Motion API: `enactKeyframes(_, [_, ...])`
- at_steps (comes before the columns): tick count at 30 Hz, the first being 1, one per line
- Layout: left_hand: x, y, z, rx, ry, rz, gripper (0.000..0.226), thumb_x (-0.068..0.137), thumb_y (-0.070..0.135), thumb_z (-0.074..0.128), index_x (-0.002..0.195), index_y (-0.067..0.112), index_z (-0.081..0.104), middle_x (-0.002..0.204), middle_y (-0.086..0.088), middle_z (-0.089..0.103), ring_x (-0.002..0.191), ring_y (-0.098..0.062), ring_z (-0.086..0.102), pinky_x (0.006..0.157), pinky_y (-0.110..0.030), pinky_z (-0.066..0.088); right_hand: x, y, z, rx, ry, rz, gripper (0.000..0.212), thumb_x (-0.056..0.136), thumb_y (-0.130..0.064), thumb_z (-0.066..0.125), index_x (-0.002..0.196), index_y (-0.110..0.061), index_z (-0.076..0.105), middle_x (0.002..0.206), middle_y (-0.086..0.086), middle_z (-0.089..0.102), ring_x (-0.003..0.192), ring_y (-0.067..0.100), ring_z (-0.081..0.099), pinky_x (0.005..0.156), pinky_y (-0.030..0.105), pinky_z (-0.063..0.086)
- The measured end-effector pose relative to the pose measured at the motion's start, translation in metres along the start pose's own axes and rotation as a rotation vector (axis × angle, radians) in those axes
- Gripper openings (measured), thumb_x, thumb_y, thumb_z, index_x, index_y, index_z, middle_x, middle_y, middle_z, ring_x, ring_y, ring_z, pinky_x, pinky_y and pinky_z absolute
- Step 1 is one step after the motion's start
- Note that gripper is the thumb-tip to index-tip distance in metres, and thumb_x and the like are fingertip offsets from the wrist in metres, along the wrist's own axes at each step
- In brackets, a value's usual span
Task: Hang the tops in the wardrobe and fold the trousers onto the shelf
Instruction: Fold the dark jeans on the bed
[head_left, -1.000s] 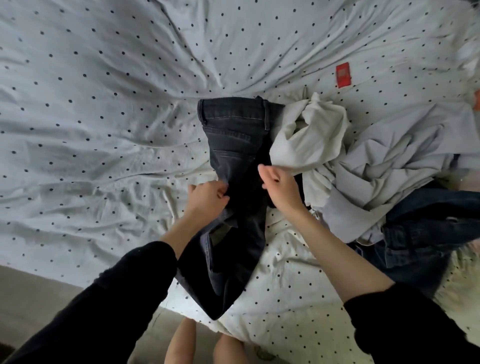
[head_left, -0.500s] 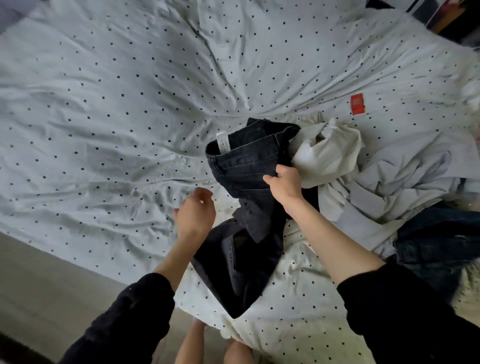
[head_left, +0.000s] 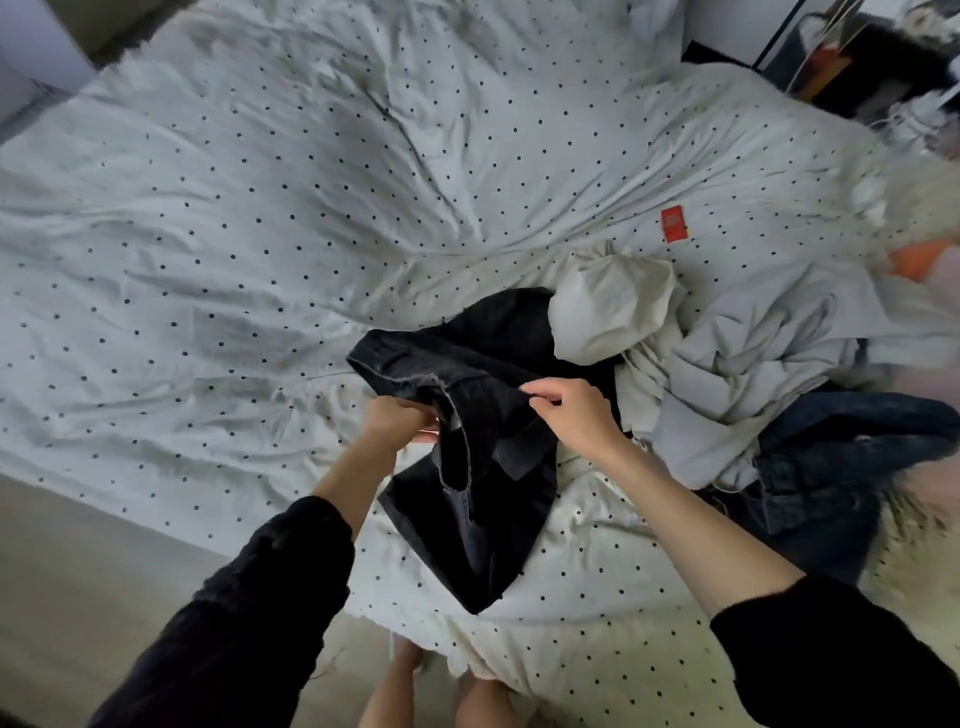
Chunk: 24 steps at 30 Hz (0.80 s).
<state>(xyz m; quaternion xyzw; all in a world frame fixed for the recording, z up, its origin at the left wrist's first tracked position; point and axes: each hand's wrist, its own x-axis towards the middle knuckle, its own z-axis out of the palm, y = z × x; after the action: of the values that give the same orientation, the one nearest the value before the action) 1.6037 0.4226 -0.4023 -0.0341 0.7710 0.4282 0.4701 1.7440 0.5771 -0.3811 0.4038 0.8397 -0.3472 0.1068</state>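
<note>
A wide bed (head_left: 260, 234) covered in rumpled white bedding with small black dots fills most of the view, with pale floor along its near-left edge. On the bed's near side lie the dark trousers (head_left: 483, 467), partly bunched, one end hanging toward the bed edge. The left hand (head_left: 397, 423) grips the trousers at their left edge, fingers curled into the fabric. The right hand (head_left: 571, 415) pinches a fold of the same trousers between thumb and fingertips, lifting the cloth a little. Just beside the trousers, to the right, sits a cream top (head_left: 613, 306), touching a crumpled pale grey garment (head_left: 753, 374); blue jeans (head_left: 841, 467) lie at the right edge. A small red tag (head_left: 674, 223) rests apart on the bedding.
</note>
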Motion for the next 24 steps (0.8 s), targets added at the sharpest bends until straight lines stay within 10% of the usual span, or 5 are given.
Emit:
enactKeyframes(6, [-0.007, -0.024, 0.008, -0.198, -0.152, -0.207, 0.008, 0.093, 0.004, 0.053, 0.089, 0.008, 0.059, 0.063, -0.001, 0.059, 0.053, -0.012, 0.057, 0.041, -0.017, 0.047, -0.031, -0.010, 0.028, 0.045, 0.075, -0.091, 0.023, 0.089, -0.030, 0.061, 0.111, -0.024, 0.063, 0.107, -0.009, 0.061, 0.092, 0.009, 0.061, 0.095, 0.040, 0.042])
enactKeyframes(10, [-0.009, -0.029, 0.005, -0.140, -0.111, -0.180, 0.031, 0.091, -0.003, 0.039, 0.065, 0.012, 0.048, 0.049, 0.000, 0.051, 0.045, -0.010, 0.050, 0.041, -0.024, 0.034, -0.061, -0.017, 0.063, 0.113, 0.062, -0.002, 0.035, 0.080, -0.054, 0.064, 0.091, -0.022, 0.053, 0.087, -0.011, 0.055, 0.079, 0.009, 0.056, 0.089, 0.042, 0.046])
enactKeyframes(17, [-0.034, -0.003, -0.016, -0.069, -0.298, 0.136, 0.043, 0.086, -0.012, 0.031, 0.102, 0.008, 0.066, 0.083, -0.002, 0.069, 0.068, -0.003, 0.068, 0.052, -0.005, 0.044, -0.081, -0.049, 0.101, -0.017, 0.040, 0.147, 0.075, 0.072, -0.068, 0.061, 0.121, -0.015, 0.041, 0.122, -0.001, 0.048, 0.113, 0.023, 0.049, 0.093, 0.046, 0.036])
enactKeyframes(21, [-0.040, 0.008, -0.025, 0.059, -0.387, 0.225, 0.044, 0.088, -0.004, 0.033, 0.114, 0.016, 0.063, 0.107, 0.004, 0.069, 0.094, 0.001, 0.065, 0.090, -0.023, 0.039, -0.066, -0.058, 0.106, 0.078, 0.108, 0.344, 0.073, 0.078, -0.062, 0.059, 0.124, -0.010, 0.038, 0.127, 0.006, 0.046, 0.118, 0.029, 0.047, 0.093, 0.050, 0.036])
enactKeyframes(24, [-0.044, 0.012, -0.022, 0.160, -0.496, 0.231, 0.042, 0.091, 0.002, 0.038, 0.123, 0.018, 0.059, 0.116, 0.007, 0.065, 0.104, 0.003, 0.058, 0.083, -0.020, 0.034, -0.058, -0.062, 0.106, 0.276, 0.137, 0.505, 0.051, 0.091, -0.043, 0.051, 0.123, -0.004, 0.040, 0.129, 0.011, 0.049, 0.116, 0.035, 0.050, 0.095, 0.049, 0.038])
